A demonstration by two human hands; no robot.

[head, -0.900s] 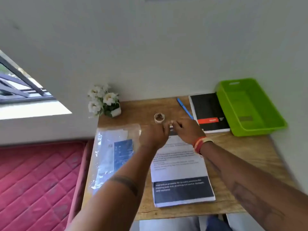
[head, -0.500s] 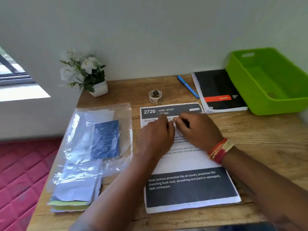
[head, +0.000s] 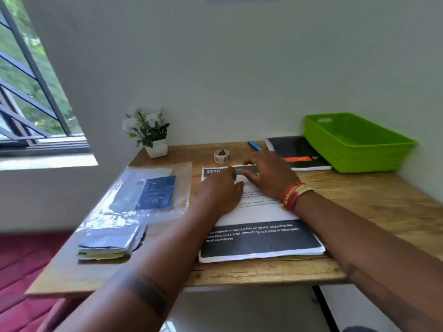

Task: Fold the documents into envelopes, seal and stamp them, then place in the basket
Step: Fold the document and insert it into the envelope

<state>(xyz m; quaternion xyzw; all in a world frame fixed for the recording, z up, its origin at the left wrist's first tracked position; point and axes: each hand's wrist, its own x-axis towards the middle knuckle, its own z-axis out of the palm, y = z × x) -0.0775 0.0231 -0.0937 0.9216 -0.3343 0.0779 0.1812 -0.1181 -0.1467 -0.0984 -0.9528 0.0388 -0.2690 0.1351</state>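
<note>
A stack of white documents [head: 261,236] with black bands lies in the middle of the wooden desk [head: 374,207]. Both hands rest on its upper part. My left hand [head: 220,192] lies palm down with the fingers slightly curled near the sheet's top edge. My right hand [head: 266,176] is spread flat beside it, a red and yellow thread band at the wrist. A clear plastic sleeve [head: 148,192] with blue and pale envelopes sits to the left. A small sticker roll [head: 221,156] stands just beyond the paper. The green basket [head: 354,144] is at the far right.
A black notebook [head: 297,152] and a blue pen [head: 255,146] lie between the paper and the basket. A small potted white flower [head: 151,135] stands at the desk's far left corner against the wall. A window is at left, a red mattress [head: 21,271] below it.
The camera view has tilted and shifted, so the desk sits lower in the picture. My hands have stayed on the top part of the document, and the right hand's fingers have spread out.
</note>
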